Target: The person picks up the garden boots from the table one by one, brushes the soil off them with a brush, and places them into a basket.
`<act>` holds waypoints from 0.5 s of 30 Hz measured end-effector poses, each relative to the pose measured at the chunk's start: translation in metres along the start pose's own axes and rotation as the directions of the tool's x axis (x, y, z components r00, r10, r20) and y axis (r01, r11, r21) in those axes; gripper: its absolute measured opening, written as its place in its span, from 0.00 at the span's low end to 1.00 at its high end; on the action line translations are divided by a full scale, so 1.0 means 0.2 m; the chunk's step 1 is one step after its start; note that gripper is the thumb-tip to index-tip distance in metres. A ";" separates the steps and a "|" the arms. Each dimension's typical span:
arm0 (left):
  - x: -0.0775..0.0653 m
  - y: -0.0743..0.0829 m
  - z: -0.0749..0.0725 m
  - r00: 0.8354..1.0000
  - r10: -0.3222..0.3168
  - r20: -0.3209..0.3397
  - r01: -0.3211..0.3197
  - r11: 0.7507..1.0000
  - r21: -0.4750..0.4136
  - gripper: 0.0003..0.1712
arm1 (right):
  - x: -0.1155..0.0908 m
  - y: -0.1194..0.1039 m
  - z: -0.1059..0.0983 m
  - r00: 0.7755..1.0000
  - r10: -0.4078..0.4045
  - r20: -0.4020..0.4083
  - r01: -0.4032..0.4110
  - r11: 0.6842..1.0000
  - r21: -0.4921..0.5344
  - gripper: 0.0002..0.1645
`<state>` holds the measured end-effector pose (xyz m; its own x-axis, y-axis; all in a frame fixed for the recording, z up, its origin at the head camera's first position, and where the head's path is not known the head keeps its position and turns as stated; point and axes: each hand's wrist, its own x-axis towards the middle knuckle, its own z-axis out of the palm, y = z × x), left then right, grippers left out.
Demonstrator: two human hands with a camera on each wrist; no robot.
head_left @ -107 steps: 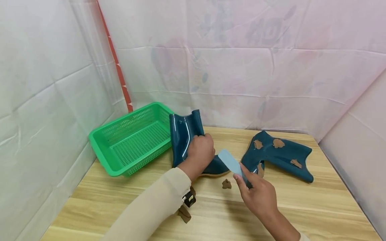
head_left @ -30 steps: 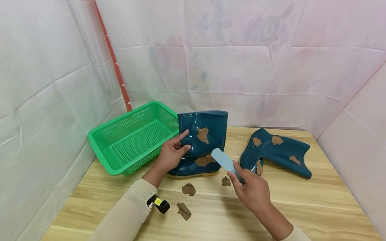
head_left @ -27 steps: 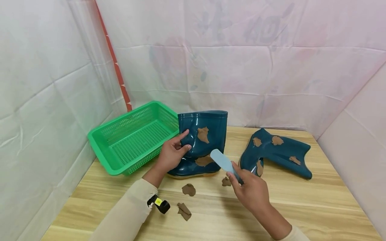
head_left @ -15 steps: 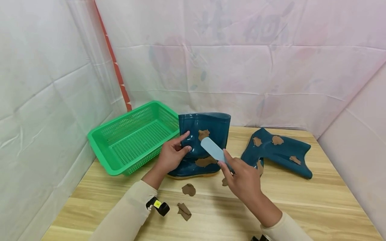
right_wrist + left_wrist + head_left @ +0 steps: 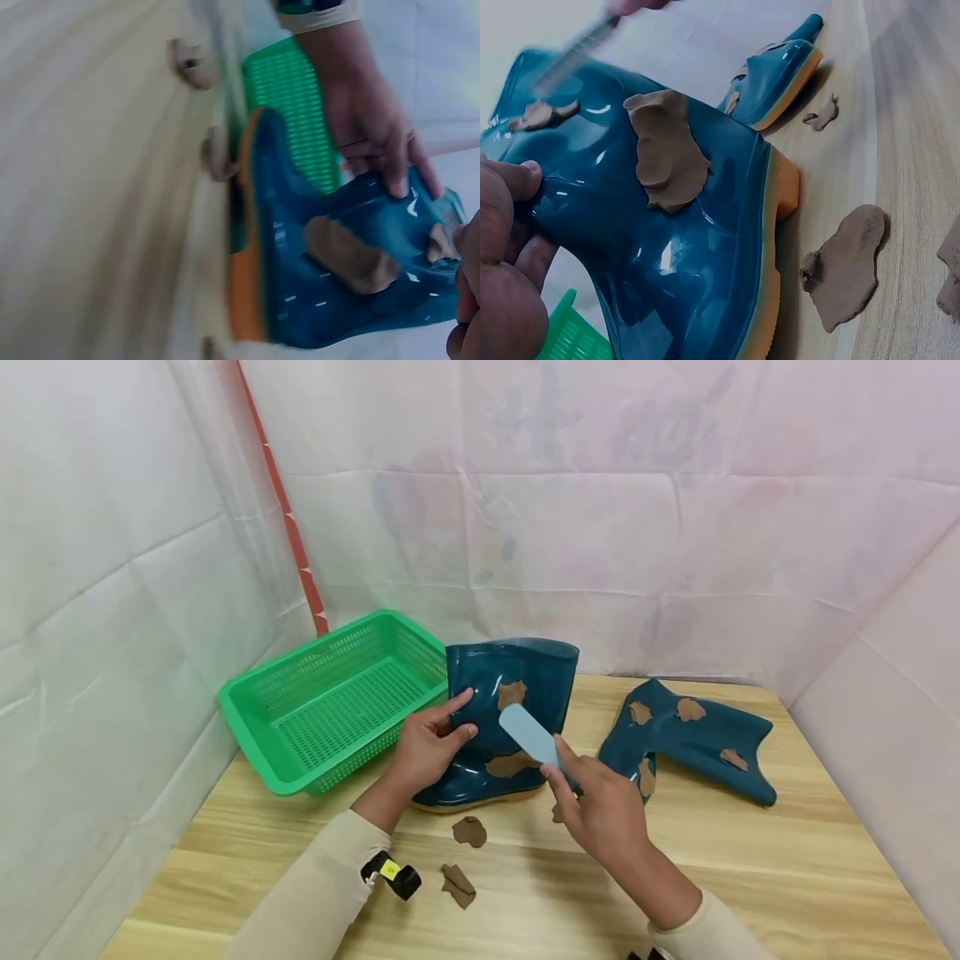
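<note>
A dark teal rubber boot (image 5: 489, 735) stands on the table, its toe toward the left, with brown clay-like patches on its side. My left hand (image 5: 423, 750) grips the front of the shaft between thumb and fingers. In my right hand (image 5: 609, 806) is a light blue scraper (image 5: 531, 735), held by its handle. Its blade tip lies at the lower edge of the upper patch (image 5: 512, 694); in the left wrist view the blade (image 5: 574, 60) is blurred. A larger lower patch (image 5: 669, 154) spans the ankle.
A second teal boot (image 5: 693, 747) with several brown patches lies on its side at the right. The green basket (image 5: 352, 766) stands left, close behind the held boot. Loose brown pieces, such as one flat piece (image 5: 469, 832), lie on the wooden table (image 5: 750, 877). White sheeting (image 5: 570, 543) encloses the back and sides.
Since the oldest frame, the boot has turned from toe right to toe left, and my left hand has shifted to the shaft's front. The scraper has moved left and up to the upper patch.
</note>
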<state>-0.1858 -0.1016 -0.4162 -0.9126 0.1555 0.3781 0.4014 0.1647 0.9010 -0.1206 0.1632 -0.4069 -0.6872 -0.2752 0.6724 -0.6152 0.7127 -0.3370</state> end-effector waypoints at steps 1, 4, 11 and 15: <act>0.00 0.00 0.00 1.000 0.001 0.002 -0.001 1.000 -0.003 0.30 | 0.02 0.00 0.00 1.000 -0.015 -0.022 0.015 1.000 0.006 0.30; -0.02 0.00 0.00 1.000 -0.015 0.011 0.015 1.000 -0.022 0.29 | 0.03 -0.01 0.02 1.000 -0.005 -0.004 0.005 1.000 -0.023 0.31; -0.03 -0.01 0.01 1.000 -0.021 0.012 0.021 0.999 -0.044 0.28 | -0.05 -0.02 0.03 0.992 0.057 0.110 -0.052 0.997 -0.049 0.28; -0.03 -0.01 0.00 1.000 0.013 0.004 -0.012 0.999 -0.044 0.28 | 0.00 -0.02 0.01 0.999 -0.025 -0.033 0.026 0.999 0.024 0.31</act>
<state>-0.1811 -0.1023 -0.4209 -0.9072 0.1613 0.3887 0.4089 0.1197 0.9047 -0.1188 0.1588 -0.4078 -0.6585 -0.2714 0.7019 -0.6415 0.6901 -0.3350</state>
